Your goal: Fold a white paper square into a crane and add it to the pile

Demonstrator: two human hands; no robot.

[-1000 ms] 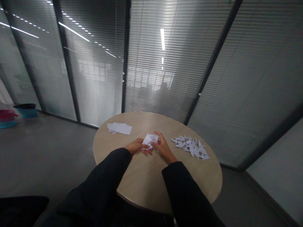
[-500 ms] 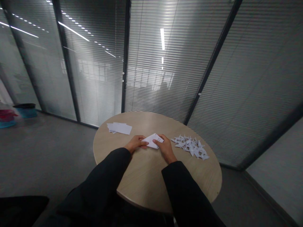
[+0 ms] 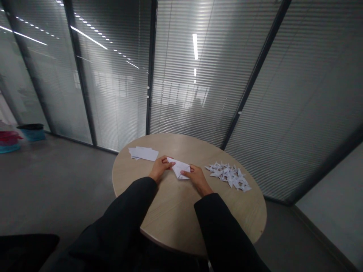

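Observation:
Between my hands is a folded sheet of white paper (image 3: 179,168), with creases and a slanted flap visible on its upper face. My left hand (image 3: 161,167) pinches its left corner, thumb on top. On the opposite side my right hand (image 3: 196,176) grips the paper, its thumb laid over the near flap and the fingers partly hidden behind. To the right lies a heap of small folded paper pieces with pointed tips (image 3: 229,176). A few flat white paper sheets (image 3: 145,153) overlap one another to the left, beyond my left hand.
Everything rests on a round wooden table (image 3: 170,219). Right behind it stands a glass partition with blinds (image 3: 187,113) and dark frames. Two bins, a blue one with a black liner (image 3: 31,132) and a red-lined one (image 3: 9,140), are on the floor far left.
The folded paper has turned between my hands, and a different face with a slanted flap now shows. My left hand has risen slightly to the paper's upper left corner.

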